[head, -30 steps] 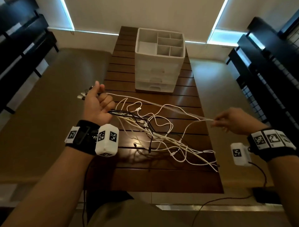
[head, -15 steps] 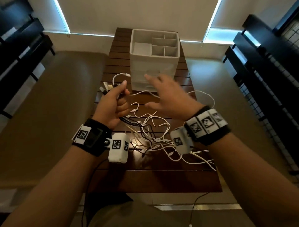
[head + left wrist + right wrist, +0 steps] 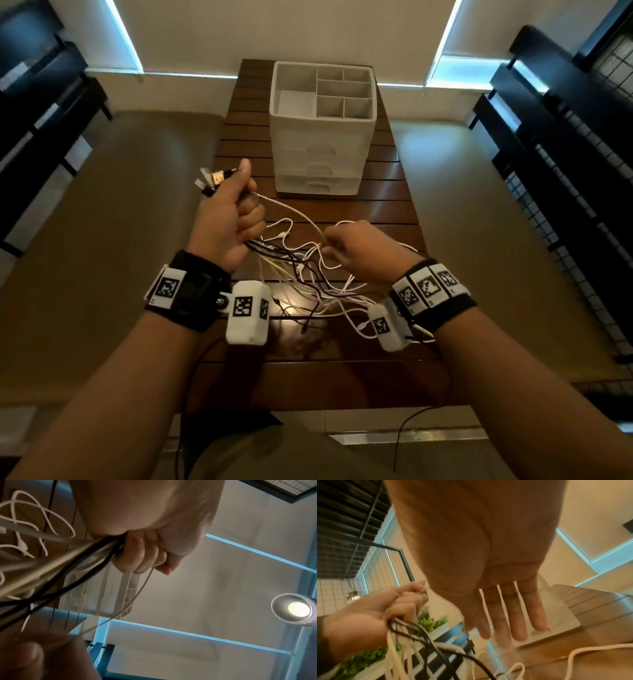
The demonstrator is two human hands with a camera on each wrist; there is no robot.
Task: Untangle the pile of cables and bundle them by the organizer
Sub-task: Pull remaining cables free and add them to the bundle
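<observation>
A white organizer point(image 3: 322, 150) with open top compartments and drawers stands at the far end of the slatted wooden table point(image 3: 376, 212). A tangle of white and black cables point(image 3: 308, 284) lies in front of it. My left hand point(image 3: 236, 219) is raised over the table's left edge and grips a bunch of cable ends, with plugs point(image 3: 214, 180) sticking out above the thumb. One white cable point(image 3: 291, 209) runs from that fist to my right hand point(image 3: 325, 245), which pinches it above the tangle. In the left wrist view the fist point(image 3: 142, 555) holds black and white strands.
Dark slatted furniture point(image 3: 44, 102) flanks the left, and black frames with wire mesh point(image 3: 565, 154) the right. The table is narrow, with tan floor on both sides. A green plant point(image 3: 428, 622) shows in the right wrist view. Thin black wires hang from my wrist cameras.
A second ago my right hand held the white cable stretched far to the right. It then reached open toward my left hand and now pinches the cable close to the tangle. The left fist stayed raised.
</observation>
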